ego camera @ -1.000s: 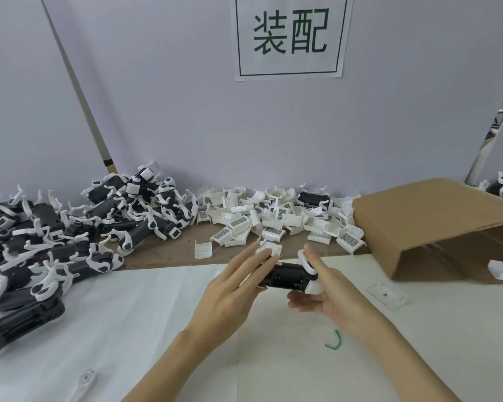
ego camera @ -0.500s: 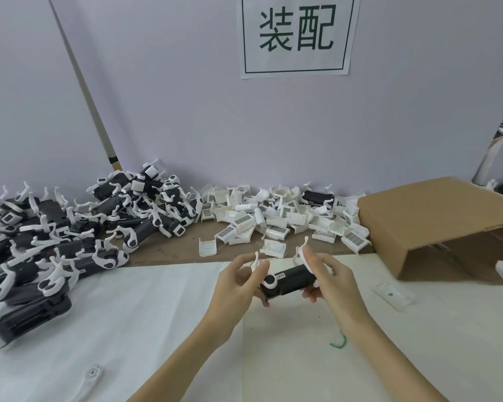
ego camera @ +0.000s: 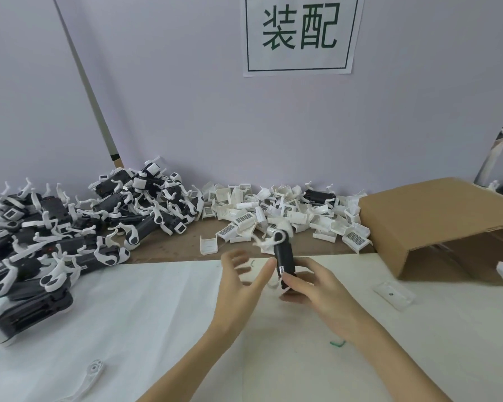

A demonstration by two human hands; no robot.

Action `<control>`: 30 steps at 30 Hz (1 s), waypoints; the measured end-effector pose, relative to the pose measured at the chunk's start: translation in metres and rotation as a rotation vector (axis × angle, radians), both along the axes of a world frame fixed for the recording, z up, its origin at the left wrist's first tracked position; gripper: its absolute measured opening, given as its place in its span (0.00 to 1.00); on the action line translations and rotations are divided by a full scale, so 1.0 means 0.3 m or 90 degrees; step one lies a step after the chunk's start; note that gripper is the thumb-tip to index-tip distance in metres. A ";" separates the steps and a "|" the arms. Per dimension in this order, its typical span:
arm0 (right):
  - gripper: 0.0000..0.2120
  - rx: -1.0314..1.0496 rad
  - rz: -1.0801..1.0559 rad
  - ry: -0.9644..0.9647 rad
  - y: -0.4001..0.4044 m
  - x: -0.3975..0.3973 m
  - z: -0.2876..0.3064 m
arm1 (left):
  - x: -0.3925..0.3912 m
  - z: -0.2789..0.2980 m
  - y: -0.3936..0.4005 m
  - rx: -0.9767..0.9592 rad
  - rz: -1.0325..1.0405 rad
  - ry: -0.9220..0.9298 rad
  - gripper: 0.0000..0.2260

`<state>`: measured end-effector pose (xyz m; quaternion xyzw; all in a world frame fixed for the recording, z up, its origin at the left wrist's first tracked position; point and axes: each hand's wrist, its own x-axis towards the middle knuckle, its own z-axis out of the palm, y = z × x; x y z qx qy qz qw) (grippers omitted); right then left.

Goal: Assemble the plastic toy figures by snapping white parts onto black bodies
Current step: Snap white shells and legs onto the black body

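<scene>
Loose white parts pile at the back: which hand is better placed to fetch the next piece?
Probably the left hand: its fingers are spread and hold nothing. The right hand grips the black body, and the white parts pile lies just beyond both.

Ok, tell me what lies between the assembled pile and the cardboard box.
In the head view, a heap of loose white parts fills the stretch between the assembled pile and the cardboard box.

Soft, even, bright light fills the scene, with only faint shadows under the forearms on the white table (ego camera: 145, 309). No glare shows. The left hand (ego camera: 238, 281) is smeared by motion blur, its fingers ghosted. Wide-angle distortion bends the wall seam (ego camera: 84, 82) and stretches the table's edges.
</scene>
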<state>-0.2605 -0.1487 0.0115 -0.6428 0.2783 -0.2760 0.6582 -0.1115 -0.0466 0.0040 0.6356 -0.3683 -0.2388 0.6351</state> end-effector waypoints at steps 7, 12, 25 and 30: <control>0.24 -0.157 -0.002 0.018 -0.015 -0.024 0.032 | 0.071 0.029 0.007 -0.038 -0.098 0.095 0.23; 0.21 -0.177 -0.070 0.012 -0.005 -0.005 0.014 | 0.065 0.025 0.003 -0.042 -0.114 0.127 0.25; 0.21 -0.331 -0.031 0.023 0.021 0.039 -0.064 | -0.061 0.009 0.012 -0.105 0.062 -0.221 0.26; 0.23 -0.312 -0.008 0.026 -0.011 0.015 -0.072 | -0.088 0.023 0.020 -0.148 0.053 -0.177 0.19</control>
